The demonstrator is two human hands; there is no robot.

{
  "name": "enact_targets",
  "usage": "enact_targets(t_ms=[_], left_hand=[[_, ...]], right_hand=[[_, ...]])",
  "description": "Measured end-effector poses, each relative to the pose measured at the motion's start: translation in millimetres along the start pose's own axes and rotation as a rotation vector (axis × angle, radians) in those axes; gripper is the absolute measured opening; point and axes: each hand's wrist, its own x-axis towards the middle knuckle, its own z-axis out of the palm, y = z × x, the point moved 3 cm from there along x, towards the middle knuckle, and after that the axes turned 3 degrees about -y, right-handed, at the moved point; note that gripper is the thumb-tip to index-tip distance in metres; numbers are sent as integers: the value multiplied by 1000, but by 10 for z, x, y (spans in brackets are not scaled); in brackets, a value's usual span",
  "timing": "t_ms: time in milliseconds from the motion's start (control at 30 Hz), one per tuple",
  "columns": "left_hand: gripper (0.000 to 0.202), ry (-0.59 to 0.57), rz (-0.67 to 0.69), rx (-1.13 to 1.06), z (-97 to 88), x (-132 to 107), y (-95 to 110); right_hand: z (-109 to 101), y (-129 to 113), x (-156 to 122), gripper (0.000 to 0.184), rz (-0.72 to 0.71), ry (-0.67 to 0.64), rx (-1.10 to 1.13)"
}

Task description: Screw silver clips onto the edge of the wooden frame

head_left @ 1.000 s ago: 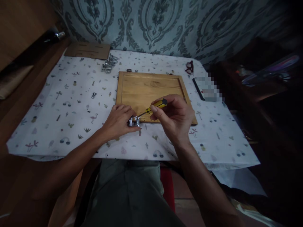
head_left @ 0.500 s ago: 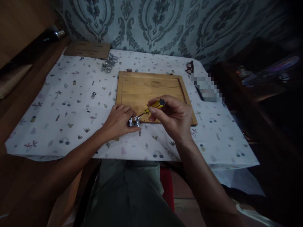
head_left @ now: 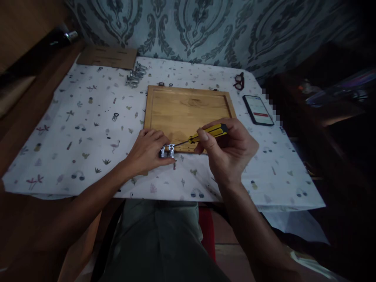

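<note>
A shiny metal hinge (head_left: pixel 168 151) sits at the near edge of a framed wooden panel (head_left: pixel 188 109), toward its left corner. Around the hinge close the fingers and thumb of my left hand (head_left: pixel 148 149), thumb on the near side. My right hand (head_left: pixel 232 150) grips a yellow and black screwdriver (head_left: pixel 210 133) by its handle, tilted low to the right. The screwdriver's tip lies at or just beside the hinge; contact cannot be made out. Small dark holes or specks show along the panel's near edge.
Several more metal hinges (head_left: pixel 135 75) lie beyond the panel, beside a piece of cardboard (head_left: pixel 107 57). Eyeglasses (head_left: pixel 239 81) and a phone (head_left: pixel 258 110) rest at the right. A patterned cloth (head_left: pixel 88 149) covers the table, which meets a wallpapered wall (head_left: pixel 202 31).
My right hand has moved right, and the screwdriver now leans lower, its handle farther from the hinge. My left hand stays on the hinge. The view has shifted slightly.
</note>
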Motion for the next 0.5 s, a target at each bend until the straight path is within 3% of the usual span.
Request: enact_targets(t_ms=[500], left_hand=[[49, 7, 4, 9, 11, 2, -1]], right_hand=[[-8, 93, -21, 12, 3, -41, -39]])
